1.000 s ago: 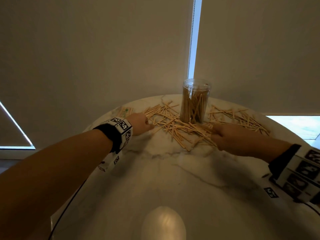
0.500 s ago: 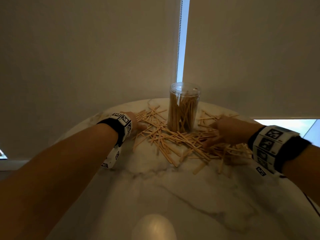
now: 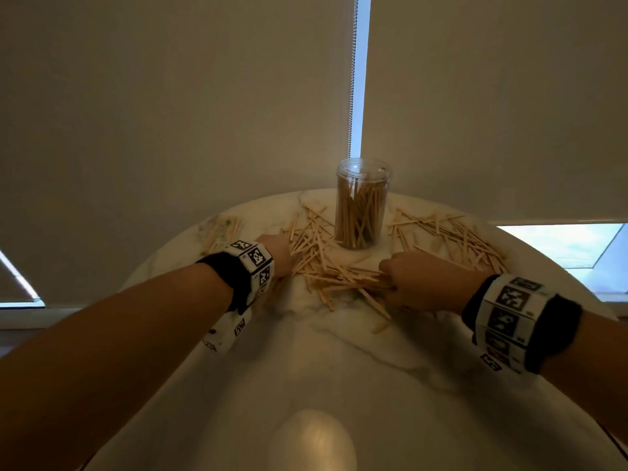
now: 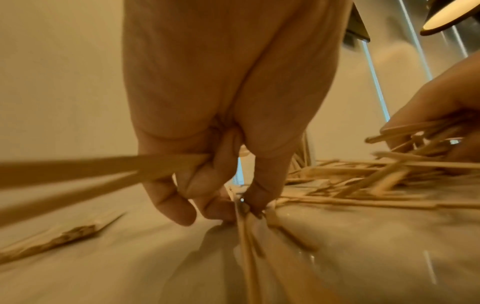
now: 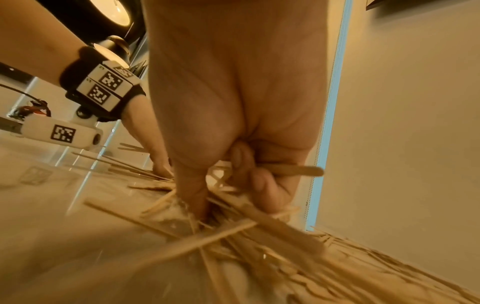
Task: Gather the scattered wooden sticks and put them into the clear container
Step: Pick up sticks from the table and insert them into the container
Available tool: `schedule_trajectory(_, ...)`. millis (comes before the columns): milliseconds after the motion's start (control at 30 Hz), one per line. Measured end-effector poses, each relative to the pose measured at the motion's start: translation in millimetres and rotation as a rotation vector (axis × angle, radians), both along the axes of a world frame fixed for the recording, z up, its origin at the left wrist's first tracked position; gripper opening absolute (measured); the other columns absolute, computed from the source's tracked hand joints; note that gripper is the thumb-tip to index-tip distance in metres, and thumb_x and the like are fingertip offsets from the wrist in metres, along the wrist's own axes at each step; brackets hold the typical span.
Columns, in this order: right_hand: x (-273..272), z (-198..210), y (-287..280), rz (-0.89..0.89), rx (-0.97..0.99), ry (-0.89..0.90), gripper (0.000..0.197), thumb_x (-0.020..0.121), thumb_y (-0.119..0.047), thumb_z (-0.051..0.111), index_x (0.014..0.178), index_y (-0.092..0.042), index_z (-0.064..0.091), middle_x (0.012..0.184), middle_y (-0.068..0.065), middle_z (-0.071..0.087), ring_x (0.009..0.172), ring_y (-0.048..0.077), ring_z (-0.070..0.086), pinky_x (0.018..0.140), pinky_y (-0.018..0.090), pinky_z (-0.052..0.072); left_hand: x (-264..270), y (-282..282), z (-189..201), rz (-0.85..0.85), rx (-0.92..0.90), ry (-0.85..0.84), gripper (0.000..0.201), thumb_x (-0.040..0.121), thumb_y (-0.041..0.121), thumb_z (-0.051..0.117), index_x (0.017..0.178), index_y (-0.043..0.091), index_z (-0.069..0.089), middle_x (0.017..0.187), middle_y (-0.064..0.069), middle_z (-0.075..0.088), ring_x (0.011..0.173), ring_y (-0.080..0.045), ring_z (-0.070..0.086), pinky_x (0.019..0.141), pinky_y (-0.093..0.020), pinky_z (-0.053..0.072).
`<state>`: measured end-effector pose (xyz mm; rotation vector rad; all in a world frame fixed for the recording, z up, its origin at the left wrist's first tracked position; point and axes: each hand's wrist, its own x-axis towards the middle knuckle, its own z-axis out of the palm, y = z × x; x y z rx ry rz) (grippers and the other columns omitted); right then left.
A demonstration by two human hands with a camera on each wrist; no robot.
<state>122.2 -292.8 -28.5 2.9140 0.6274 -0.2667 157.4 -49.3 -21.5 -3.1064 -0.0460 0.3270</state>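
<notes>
A clear container (image 3: pixel 362 203), partly filled with upright wooden sticks, stands at the far side of the round marble table (image 3: pixel 306 368). Loose wooden sticks (image 3: pixel 326 263) lie scattered in front of it and to its right (image 3: pixel 452 239). My left hand (image 3: pixel 277 254) is at the pile's left edge; in the left wrist view its curled fingers (image 4: pixel 207 185) hold sticks (image 4: pixel 103 166) and pinch more against the table. My right hand (image 3: pixel 418 278) is at the pile's right side, its fingers (image 5: pixel 262 185) curled round a bunch of sticks (image 5: pixel 298 170).
A small packet of sticks (image 3: pixel 222 231) lies at the table's far left. Roller blinds hang close behind the table, with a bead chain (image 3: pixel 353 76) above the container. The table's near half is bare marble with a lamp's reflection (image 3: pixel 314 440).
My right hand has moved left and nearer, pulling sticks from the right into the front pile. My left hand stays at the pile's left edge. The view has shifted slightly.
</notes>
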Motion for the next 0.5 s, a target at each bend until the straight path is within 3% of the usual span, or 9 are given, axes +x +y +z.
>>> schedule_trajectory(67, -7.5, 2.0, -2.0, -0.002, 0.019, -0.037, 0.026, 0.097, -0.037, 0.049, 0.112, -0.016, 0.054, 0.096, 0.001, 0.052, 0.084, 0.020, 0.053, 0.073, 0.031, 0.046, -15.3, -2.5, 2.8, 0.014, -0.003, 0.040, 0.035, 0.097, 0.022, 0.059, 0.068, 0.008, 0.045, 0.070, -0.004, 0.048, 0.077, -0.025, 0.057, 0.049, -0.023, 0.037)
schedule_trajectory(100, -10.6, 4.4, -3.8, -0.009, 0.034, -0.045, 0.025, 0.099, -0.035, 0.046, 0.113, -0.016, 0.054, 0.098, 0.002, 0.054, 0.085, 0.020, 0.054, 0.074, 0.032, 0.047, -21.8, -2.0, 3.3, 0.016, -0.017, 0.056, 0.032, 0.097, 0.024, 0.060, 0.072, 0.006, 0.049, 0.072, -0.005, 0.051, 0.075, -0.024, 0.056, 0.049, -0.024, 0.039)
schedule_trajectory(200, -18.2, 15.0, -9.5, -0.037, 0.132, -0.038, 0.019, 0.103, -0.031, 0.040, 0.109, -0.017, 0.052, 0.100, 0.004, 0.058, 0.084, 0.020, 0.054, 0.072, 0.031, 0.044, -34.9, 1.6, 5.9, 0.047, -0.098, 0.086, 0.025, 0.100, 0.031, 0.054, 0.094, 0.007, 0.056, 0.093, -0.011, 0.059, 0.085, -0.026, 0.058, 0.067, -0.032, 0.046)
schedule_trajectory(267, -22.3, 23.5, -12.5, -0.065, 0.223, -0.049, 0.019, 0.104, -0.034, 0.038, 0.101, -0.020, 0.050, 0.090, 0.002, 0.057, 0.076, 0.017, 0.051, 0.065, 0.031, 0.041, -42.8, 5.5, 9.1, 0.097, -0.193, 0.059, 0.030, 0.102, 0.032, 0.049, 0.085, 0.008, 0.055, 0.084, -0.007, 0.053, 0.073, -0.022, 0.051, 0.063, -0.029, 0.040)
schedule_trajectory(367, -25.2, 33.9, -15.6, -0.119, 0.343, -0.045, 0.026, 0.105, -0.041, 0.034, 0.097, -0.021, 0.048, 0.084, 0.003, 0.057, 0.077, 0.019, 0.048, 0.067, 0.037, 0.041, -49.6, 11.2, 15.3, 0.207, -0.395, 0.010, 0.039, 0.104, 0.025, 0.041, 0.067, 0.013, 0.043, 0.069, -0.001, 0.044, 0.058, -0.012, 0.040, 0.053, -0.021, 0.034)
schedule_trajectory(500, -31.3, 48.8, -10.0, -0.176, 0.529, 0.017, 0.022, 0.105, -0.039, 0.035, 0.102, -0.021, 0.047, 0.089, 0.008, 0.063, 0.079, 0.026, 0.061, 0.071, 0.043, 0.051, -54.0, 12.4, 19.9, 0.360, -0.836, 0.002, 0.028, 0.095, 0.014, 0.045, 0.073, 0.005, 0.059, 0.062, -0.007, 0.050, 0.053, -0.020, 0.046, 0.057, -0.027, 0.047)
